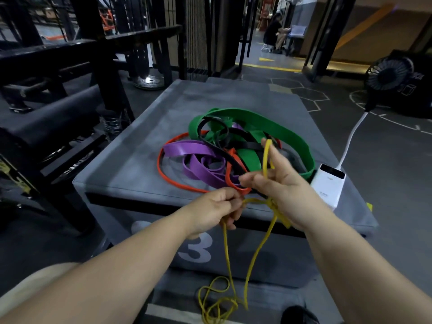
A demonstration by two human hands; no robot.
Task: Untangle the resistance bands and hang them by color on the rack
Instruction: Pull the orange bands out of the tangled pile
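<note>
Left hand (214, 208) fingers grip the knotted yellow band (226, 249); right hand (281, 185) fingers hold its upper loop, near the tangled bands (198, 150).

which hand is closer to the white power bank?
Right. The right hand sits just left of the white power bank, holding the yellow band; the left hand grips that band farther left.

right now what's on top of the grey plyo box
A tangle of green, purple, red and black bands, plus a white power bank at the right edge. Anything beneath the tangle is hidden.
</note>
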